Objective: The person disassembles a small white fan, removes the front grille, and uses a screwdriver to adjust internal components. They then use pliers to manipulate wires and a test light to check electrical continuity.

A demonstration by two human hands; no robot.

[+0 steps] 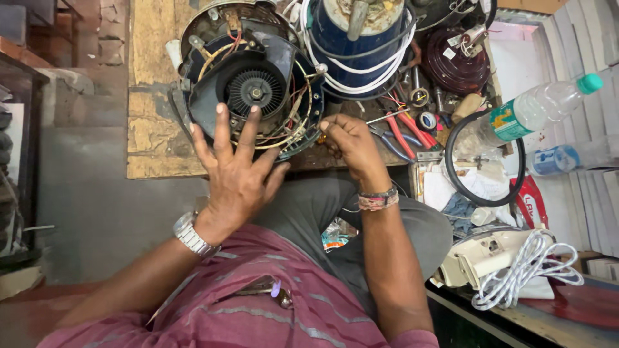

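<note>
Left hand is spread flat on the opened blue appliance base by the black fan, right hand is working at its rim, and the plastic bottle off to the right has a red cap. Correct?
Not quite: the plastic bottle has a teal-green cap, not red, as the head view shows. The rest holds: the left hand lies spread on the blue appliance base by the black fan, and the right hand works at its rim.

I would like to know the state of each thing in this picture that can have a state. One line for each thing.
Round appliance base: opened, black fan and wiring exposed, lying on the wooden workbench.
Left hand: fingers spread, pressing on the base.
Right hand: closed around a thin tool at the base's edge.
Plastic water bottle: capped, lying tilted.
Red-handled pliers: lying flat, unused.
White cord: loosely coiled beside a white appliance.
</note>
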